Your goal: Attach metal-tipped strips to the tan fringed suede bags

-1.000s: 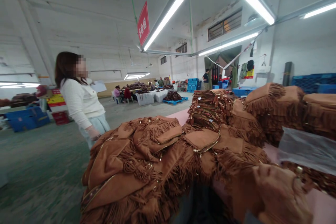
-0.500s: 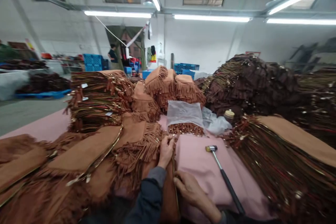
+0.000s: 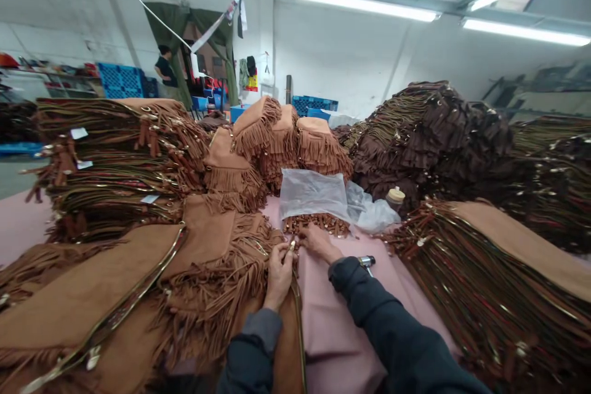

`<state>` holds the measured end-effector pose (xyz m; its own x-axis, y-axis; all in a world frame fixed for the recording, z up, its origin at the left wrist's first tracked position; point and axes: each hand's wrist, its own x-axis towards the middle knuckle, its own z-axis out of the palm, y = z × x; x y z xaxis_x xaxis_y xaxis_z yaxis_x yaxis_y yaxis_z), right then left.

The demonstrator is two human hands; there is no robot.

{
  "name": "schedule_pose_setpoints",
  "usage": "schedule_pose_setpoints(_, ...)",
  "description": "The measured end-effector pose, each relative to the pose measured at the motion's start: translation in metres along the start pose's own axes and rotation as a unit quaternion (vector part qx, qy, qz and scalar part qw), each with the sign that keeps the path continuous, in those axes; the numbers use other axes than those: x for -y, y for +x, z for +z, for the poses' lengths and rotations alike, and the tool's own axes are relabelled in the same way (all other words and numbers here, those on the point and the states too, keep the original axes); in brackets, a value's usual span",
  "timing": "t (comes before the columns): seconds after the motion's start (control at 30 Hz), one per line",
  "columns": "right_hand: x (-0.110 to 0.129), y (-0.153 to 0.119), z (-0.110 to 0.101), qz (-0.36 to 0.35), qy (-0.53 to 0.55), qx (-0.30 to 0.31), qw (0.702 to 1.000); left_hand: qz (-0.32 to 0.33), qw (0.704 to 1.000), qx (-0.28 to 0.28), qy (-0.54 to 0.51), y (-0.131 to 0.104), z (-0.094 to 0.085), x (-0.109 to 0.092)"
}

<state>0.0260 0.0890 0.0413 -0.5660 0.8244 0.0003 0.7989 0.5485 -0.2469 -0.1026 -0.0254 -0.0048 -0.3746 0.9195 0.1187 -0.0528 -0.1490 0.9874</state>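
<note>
The right hand [image 3: 318,240] has been moved off the near bench edge onto the small tan tassel pieces [image 3: 318,221] under the clear plastic bag [image 3: 314,194]; its grip cannot be told. The left hand [image 3: 279,268] is pinched on the tan fringed suede flap's metal trim [image 3: 292,247]. The hammer [image 3: 367,261] is mostly hidden by the sleeve.

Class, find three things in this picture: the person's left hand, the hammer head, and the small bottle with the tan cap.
left hand [image 3: 279,265], head view, back of the hand.
hammer head [image 3: 367,261], head view, shiny metal end beside the sleeve.
bottle [image 3: 395,197], head view, on its tan cap.
</note>
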Motion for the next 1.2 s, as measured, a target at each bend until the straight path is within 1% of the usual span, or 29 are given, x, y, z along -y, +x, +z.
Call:
schedule_pose_setpoints(0.1,0.002,-0.002,0.000,-0.027,-0.035,-0.005,0.999,0.014,1.000,-0.009,0.003,-0.002,0.000,-0.003)
schedule_pose_setpoints(0.27,0.010,-0.011,0.000,-0.057,-0.044,-0.005,0.997,0.048,0.999,-0.015,0.019,-0.006,0.000,-0.008)
schedule_pose_setpoints(0.37,0.016,-0.016,-0.001,-0.064,-0.044,-0.032,0.996,0.050,0.998,-0.019,0.023,-0.007,-0.001,-0.009)
schedule_pose_setpoints(0.47,0.015,-0.026,0.000,-0.053,0.020,-0.066,0.996,0.050,0.999,-0.013,0.013,-0.006,-0.003,-0.006)
schedule_pose_setpoints(0.57,0.008,-0.041,0.008,-0.033,0.113,-0.090,0.989,0.053,0.999,0.006,0.011,-0.004,-0.003,-0.001)
schedule_pose_setpoints(0.63,0.005,-0.052,0.016,-0.030,0.197,-0.122,0.972,0.070,0.997,0.012,0.024,-0.002,-0.002,0.001)
schedule_pose_setpoints(0.7,0.005,-0.061,0.026,-0.031,0.286,-0.150,0.946,0.091,0.995,0.016,0.031,0.000,-0.002,0.003)
schedule_pose_setpoints(0.8,0.010,-0.070,0.037,-0.035,0.369,-0.156,0.916,0.110,0.993,0.030,0.028,-0.001,-0.001,0.002)
schedule_pose_setpoints(0.9,0.014,-0.072,0.043,-0.036,0.404,-0.157,0.900,0.110,0.993,0.043,0.028,-0.003,-0.002,-0.001)
schedule_pose_setpoints(1.03,0.013,-0.072,0.046,-0.033,0.404,-0.162,0.900,0.097,0.994,0.037,0.031,-0.003,-0.002,0.000)
schedule_pose_setpoints(1.2,0.010,-0.078,0.044,-0.041,0.414,-0.154,0.896,0.084,0.996,0.039,0.017,0.001,-0.004,0.009)
